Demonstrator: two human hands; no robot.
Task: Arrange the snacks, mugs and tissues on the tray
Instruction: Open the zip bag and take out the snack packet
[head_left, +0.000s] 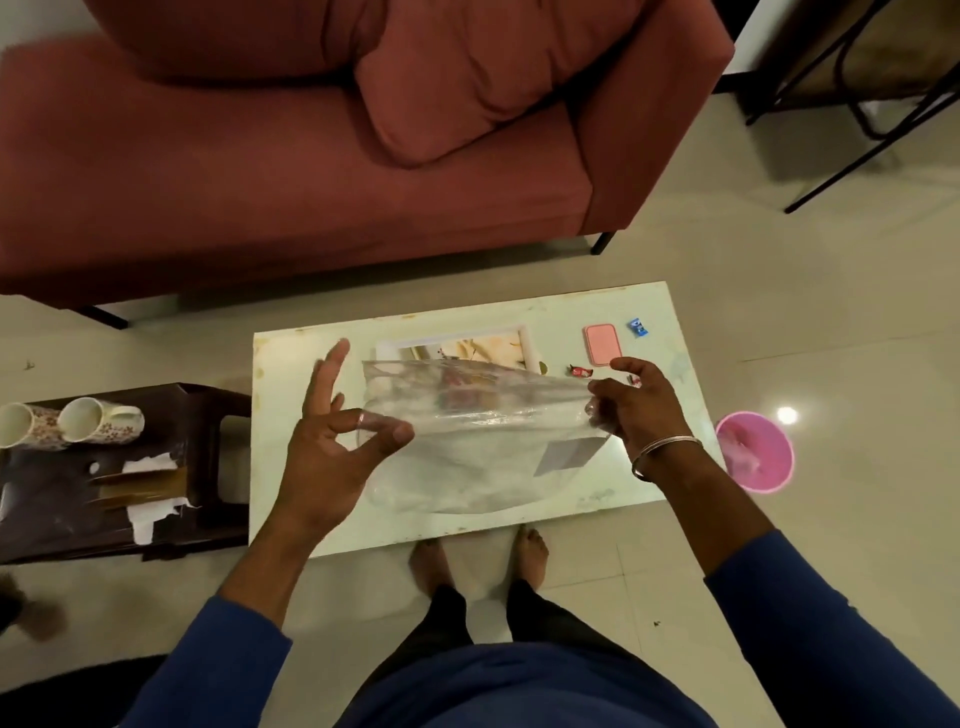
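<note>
— Holding anything useful yet, or just that clear plastic bag (483, 431)?

— Just the bag. My left hand (337, 431) pinches its near-left corner between thumb and forefinger, the other fingers spread; my right hand (639, 410) grips the right edge with fingers curled round it. It hangs stretched between the two, over the middle of the surface (280, 467).

— And the tray?

— Lying flat on the surface behind the bag — the patterned tray (467, 345), long axis running left to right, half hidden by the plastic. It sits straight ahead of both hands, roughly midway, so neither is clearly nearer.

— Where are the mugs?

— Off to my left on the dark side table (208, 410): two floral mugs (72, 423) tipped on their sides, mouths pointing towards me and left, with the tissues (150, 493) just in front of them. My left hand is the nearer one for those.

— Snacks?

— A red candy (580, 371) just beyond my right hand and a blue candy (638, 328) near the far right edge, beside a pink case (601, 345). I reckon the bag must go before anything else is lifted.
</note>
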